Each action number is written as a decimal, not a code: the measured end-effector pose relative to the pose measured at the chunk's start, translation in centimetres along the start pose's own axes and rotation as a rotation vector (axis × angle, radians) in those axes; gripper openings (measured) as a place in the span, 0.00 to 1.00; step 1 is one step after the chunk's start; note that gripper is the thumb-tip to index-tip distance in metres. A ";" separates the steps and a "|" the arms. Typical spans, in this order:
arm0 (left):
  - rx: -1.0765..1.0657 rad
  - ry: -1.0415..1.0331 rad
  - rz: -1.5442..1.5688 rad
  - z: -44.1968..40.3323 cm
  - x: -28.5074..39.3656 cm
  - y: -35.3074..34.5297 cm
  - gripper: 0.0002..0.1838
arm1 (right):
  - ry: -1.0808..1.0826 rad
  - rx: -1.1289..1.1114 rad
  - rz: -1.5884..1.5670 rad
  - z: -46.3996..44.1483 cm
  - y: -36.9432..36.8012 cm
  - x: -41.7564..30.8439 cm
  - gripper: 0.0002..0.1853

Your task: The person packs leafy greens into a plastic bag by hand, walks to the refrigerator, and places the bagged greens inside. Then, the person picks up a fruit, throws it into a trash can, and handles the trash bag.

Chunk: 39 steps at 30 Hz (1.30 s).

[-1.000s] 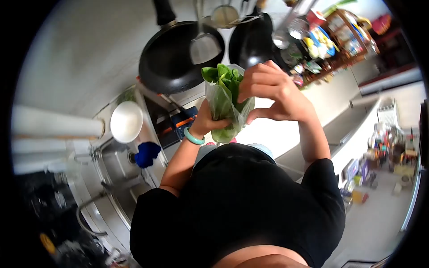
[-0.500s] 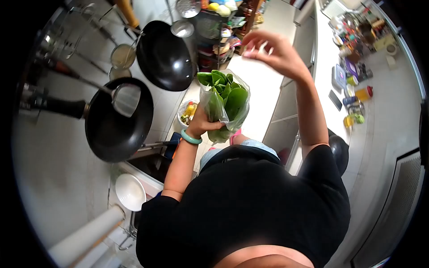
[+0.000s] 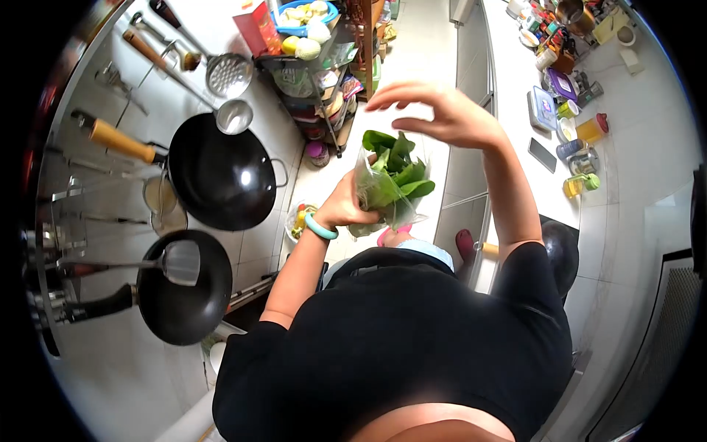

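Observation:
Leafy greens (image 3: 398, 173) stand upright in a clear plastic bag (image 3: 405, 215), their leaves sticking out of its top. My left hand (image 3: 346, 202), with a pale green bangle on the wrist, is wrapped round the side of the bag. Above the leaves my right hand (image 3: 449, 114) is raised, fingers apart and bent, touching nothing. Below the bag a pink slipper (image 3: 394, 236) shows on the floor.
A wok (image 3: 221, 173), a frying pan (image 3: 184, 295) and ladles hang at the left. A loaded shelf rack (image 3: 324, 92) stands ahead. On the right, a white counter (image 3: 515, 81) holds a phone (image 3: 542, 155), containers and bottles.
The view has turned toward the right; the sink has gone out of sight. My right hand has moved up and away from the bag, then back over the leaves. My left hand still holds the bag.

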<state>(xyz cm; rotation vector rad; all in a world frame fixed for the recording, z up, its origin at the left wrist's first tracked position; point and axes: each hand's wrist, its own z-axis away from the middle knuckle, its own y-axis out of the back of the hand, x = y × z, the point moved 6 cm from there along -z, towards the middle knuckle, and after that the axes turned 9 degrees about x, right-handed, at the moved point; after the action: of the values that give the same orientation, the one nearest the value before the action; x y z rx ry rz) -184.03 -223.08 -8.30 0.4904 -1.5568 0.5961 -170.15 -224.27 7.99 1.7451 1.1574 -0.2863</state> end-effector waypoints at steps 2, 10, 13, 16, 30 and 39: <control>-0.099 -0.064 -0.144 -3.0 0.5 -1.1 0.50 | 0.026 -0.093 0.050 -0.5 0.4 2.2 0.14; -0.434 0.083 -0.125 -14.2 0.7 -6.4 0.47 | -0.100 -0.459 0.263 1.3 5.8 9.0 0.17; -0.548 0.146 -0.072 -17.5 -0.2 -9.0 0.43 | -0.172 -0.345 0.475 2.5 7.8 11.9 0.09; -0.666 0.106 -0.045 -20.8 -2.2 -10.8 0.44 | -0.165 -0.066 0.448 3.5 12.9 12.6 0.05; -0.827 0.325 0.486 -36.9 -2.1 -22.7 0.40 | -0.744 1.225 0.193 18.2 18.6 18.2 0.72; -1.276 -0.138 0.033 -35.7 -2.8 -32.9 0.40 | -0.875 1.720 0.610 24.2 20.9 16.9 0.40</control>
<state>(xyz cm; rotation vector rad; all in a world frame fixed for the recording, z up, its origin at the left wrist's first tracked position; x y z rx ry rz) -135.51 -225.76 -7.44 -0.4765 -1.7374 -0.4666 -137.39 -235.78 -2.18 2.6469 -0.6372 -1.7682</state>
